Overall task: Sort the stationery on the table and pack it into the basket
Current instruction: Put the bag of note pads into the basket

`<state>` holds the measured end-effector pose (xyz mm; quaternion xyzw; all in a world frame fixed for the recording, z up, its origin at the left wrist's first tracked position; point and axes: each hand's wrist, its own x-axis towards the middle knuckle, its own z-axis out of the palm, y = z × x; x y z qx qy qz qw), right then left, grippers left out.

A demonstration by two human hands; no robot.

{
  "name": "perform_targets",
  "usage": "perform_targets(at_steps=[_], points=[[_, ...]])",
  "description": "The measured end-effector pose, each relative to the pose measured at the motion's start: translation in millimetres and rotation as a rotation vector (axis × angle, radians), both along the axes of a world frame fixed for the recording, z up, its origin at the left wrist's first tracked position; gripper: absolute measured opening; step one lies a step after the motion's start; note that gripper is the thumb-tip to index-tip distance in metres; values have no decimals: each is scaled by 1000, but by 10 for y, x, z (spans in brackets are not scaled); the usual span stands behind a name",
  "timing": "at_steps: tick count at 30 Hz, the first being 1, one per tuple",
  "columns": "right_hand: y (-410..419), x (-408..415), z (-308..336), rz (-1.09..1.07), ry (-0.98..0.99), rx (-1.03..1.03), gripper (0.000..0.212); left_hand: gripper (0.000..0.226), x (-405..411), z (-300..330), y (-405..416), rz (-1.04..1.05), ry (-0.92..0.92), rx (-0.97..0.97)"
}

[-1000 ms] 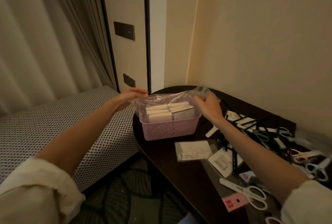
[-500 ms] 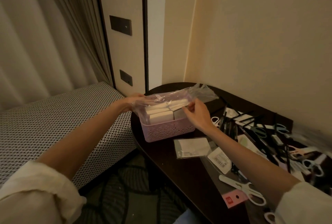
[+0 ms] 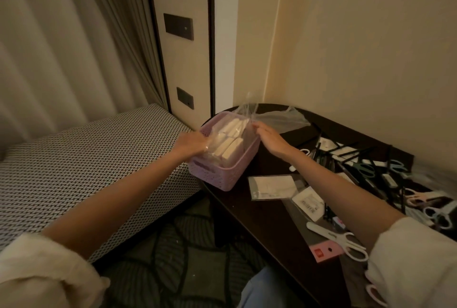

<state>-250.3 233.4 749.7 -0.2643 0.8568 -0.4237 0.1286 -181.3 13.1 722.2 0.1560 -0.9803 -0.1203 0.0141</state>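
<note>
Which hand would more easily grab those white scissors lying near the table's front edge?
Probably the right hand. The white scissors lie beside the right forearm, on that side of the table, while the left hand is at the pink basket, holding the plastic bag.

bare table (image 3: pixel 267 223) before basket (image 3: pixel 230 174), scissors (image 3: pixel 338 238) and packets (image 3: pixel 272 186) crowding right

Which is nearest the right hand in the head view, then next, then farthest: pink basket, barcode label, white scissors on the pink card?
From the right hand:
1. Pink basket, directly beside it, to its left.
2. Barcode label, mid-table, toward the camera.
3. White scissors, near table edge, closest to the camera.
</note>
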Motion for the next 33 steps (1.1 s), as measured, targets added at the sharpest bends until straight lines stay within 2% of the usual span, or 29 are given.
perform_targets(at_steps=[4,7,8,10,12,16,19,22,24,26,28,30,32,33], points=[[69,266,-44,20,-20,6,49,53,80,178,58,82,-85,-52],[59,413,-150,-82,-1,-8,47,52,-2,243,-18,109,14,-16],[26,422,-196,-147,-42,47,53,51,-48,237,-51,103,74,25],[-44,437,-275,-163,-250,120,61,52,-104,227,-75,92,84,119],[-116,455,-314,-90,-404,71,50,42,-143,202,-96,67,8,166],[-234,402,-263,-83,-327,33,37,23,-127,182,-124,63,31,129],[-199,303,-194,-98,-299,-33,34,34,-69,162,-113,73,91,84],[-116,250,-165,-175,-316,-169,34,24,-96,121,-104,120,148,162],[-70,232,-152,-222,-220,-243,39,20,-193,44,-118,148,170,297],[-31,219,-122,-214,-56,-247,52,17,-198,33,-18,174,157,559],[-28,205,-106,-186,59,-213,75,16,-110,121,188,211,139,839],[-60,202,-92,-241,207,-133,99,16,-76,180,351,230,151,995],[-108,191,-104,-326,551,26,109,24,-104,170,435,244,163,1082],[-130,178,-98,-318,773,121,104,27,-108,165,472,251,164,1116]])
